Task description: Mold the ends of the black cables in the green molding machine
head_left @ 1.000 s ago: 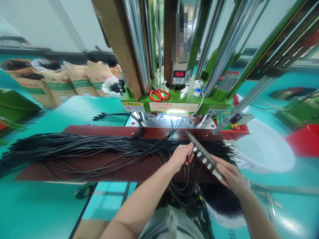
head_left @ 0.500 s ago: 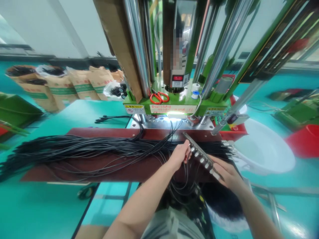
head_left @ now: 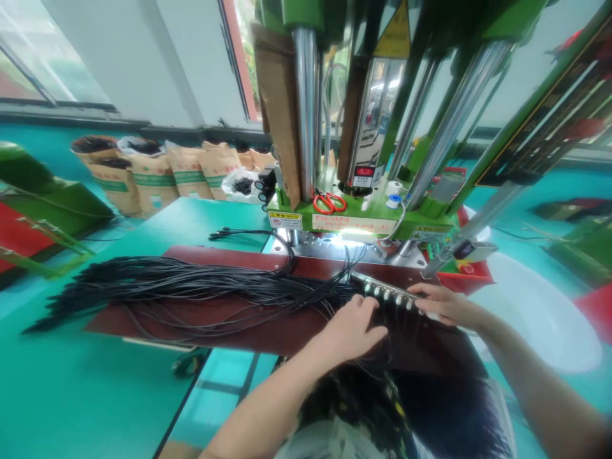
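Note:
A metal bar with a row of silver connectors [head_left: 389,293] lies over the dark red board [head_left: 282,331], near the front of the green press. My right hand [head_left: 442,305] grips the bar's right end, fingers on top. My left hand [head_left: 356,326] is just below the bar's left part, its thumb spread away from the fingers; nothing can be made out in it. A long bundle of black cables [head_left: 191,280] stretches across the board to the left, and a few cables run up toward the press's lit metal plate.
The green press [head_left: 354,213] with steel columns stands ahead, red-handled scissors [head_left: 329,203] on its ledge. A white tub [head_left: 535,306] and a red tray [head_left: 468,280] are at the right. Paper sacks [head_left: 155,178] stand at the back left.
The bar has swung from a steep slant to nearly level, lower against the board. My left hand has let go of its left part and opened. The view has shifted left.

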`<state>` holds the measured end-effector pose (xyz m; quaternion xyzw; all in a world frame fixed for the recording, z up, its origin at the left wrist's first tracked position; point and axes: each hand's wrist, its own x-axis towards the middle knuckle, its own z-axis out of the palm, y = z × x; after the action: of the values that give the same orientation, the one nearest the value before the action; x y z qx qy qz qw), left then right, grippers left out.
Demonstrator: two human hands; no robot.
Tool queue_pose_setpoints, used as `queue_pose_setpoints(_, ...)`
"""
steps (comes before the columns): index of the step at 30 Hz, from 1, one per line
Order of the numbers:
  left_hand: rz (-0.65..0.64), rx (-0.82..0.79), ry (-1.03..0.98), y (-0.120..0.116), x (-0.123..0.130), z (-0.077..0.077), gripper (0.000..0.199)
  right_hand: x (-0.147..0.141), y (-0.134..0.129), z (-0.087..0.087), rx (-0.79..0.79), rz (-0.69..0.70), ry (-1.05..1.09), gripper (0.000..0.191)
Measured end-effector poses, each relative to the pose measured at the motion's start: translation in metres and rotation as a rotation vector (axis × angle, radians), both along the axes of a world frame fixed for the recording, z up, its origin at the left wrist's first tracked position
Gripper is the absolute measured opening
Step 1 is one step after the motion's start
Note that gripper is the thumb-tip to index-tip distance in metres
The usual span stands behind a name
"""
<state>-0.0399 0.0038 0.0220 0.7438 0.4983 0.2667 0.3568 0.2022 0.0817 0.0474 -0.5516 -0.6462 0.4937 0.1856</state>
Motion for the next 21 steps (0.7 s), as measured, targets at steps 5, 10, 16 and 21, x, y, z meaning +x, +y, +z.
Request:
queue_pose_setpoints(5, 0.063, 0.157, 0.061, -0.003, -0.015, 0.021, 0.025, -0.015, 0.054, -0.002, 0.013, 0.244, -0.217, 0.032)
queue_pose_setpoints(10, 0.174, 0.156, -0.021, 0.012, -0.041, 0.024, 0.017, -0.032, 0.091, -0.024, 0.338, 0.375, -0.227, 0.021)
queue_pose_setpoints(16, 0.253, 0.145, -0.108, 0.049, -0.069, 0.007, 0.019, -0.038, 0.091, -0.041, 0.395, 0.286, -0.174, 0.025)
queue_pose_setpoints(21, 0.193, 0.023, -0.052, 0.090, -0.074, -0.008, 0.027, -0.032, 0.081, -0.055, 0.417, 0.070, -0.126, 0.031)
